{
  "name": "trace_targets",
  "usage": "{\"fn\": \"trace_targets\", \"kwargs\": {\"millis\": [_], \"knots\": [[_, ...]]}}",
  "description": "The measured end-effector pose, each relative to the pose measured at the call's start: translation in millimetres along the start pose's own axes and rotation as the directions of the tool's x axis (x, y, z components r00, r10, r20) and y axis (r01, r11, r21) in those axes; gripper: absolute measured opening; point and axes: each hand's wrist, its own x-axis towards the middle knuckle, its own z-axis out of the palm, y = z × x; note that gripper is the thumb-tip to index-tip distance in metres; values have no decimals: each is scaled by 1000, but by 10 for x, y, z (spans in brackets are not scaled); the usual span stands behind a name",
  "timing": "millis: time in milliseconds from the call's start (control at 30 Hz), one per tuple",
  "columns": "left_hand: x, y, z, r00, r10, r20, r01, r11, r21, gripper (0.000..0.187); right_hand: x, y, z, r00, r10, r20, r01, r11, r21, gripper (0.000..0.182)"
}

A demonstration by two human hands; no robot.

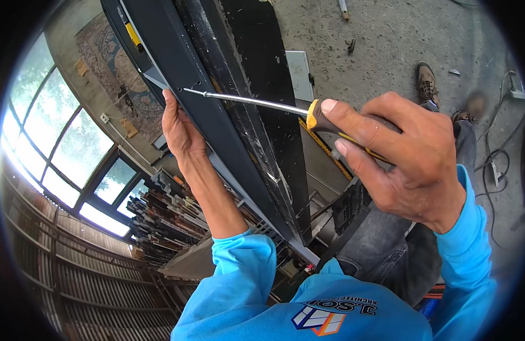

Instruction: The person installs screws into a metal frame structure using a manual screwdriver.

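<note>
In my right hand (pixel 410 153) I grip a screwdriver (pixel 257 102) by its dark, yellow-trimmed handle. Its long shank points left, and the tip is at small dark holes in a long dark metal profile (pixel 217 125). Whether a small screw sits on the tip is too small to tell. My left hand (pixel 183 128) holds the profile's left edge near those holes, thumb up against the edge and fingers partly hidden beneath. A yellow-and-black utility knife (pixel 133 35) lies along the profile's far left side.
A worn black beam (pixel 262 113) runs beside the profile. Several long profile lengths (pixel 171 221) are stacked at lower left, below windows (pixel 63 136). A patterned rug (pixel 112 57) lies at upper left. Cables (pixel 493 165) and a shoe (pixel 426 82) are on the concrete floor at right.
</note>
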Motion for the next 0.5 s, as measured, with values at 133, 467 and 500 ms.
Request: {"fn": "trace_targets", "kwargs": {"millis": [133, 467, 500], "knots": [[-8, -55, 105, 1000, -17, 9, 17, 1000, -10, 27, -30, 70, 17, 1000, 20, -6, -20, 1000, -7, 51], [-36, -32, 105, 1000, 17, 3, -17, 1000, 20, 28, 30, 79, 47, 1000, 0, -14, 0, 1000, -14, 50], [-33, -34, 92, 1000, 26, -8, -25, 999, 33, 29, 34, 72, 53, 1000, -2, -11, 2, 1000, -15, 50]]}}
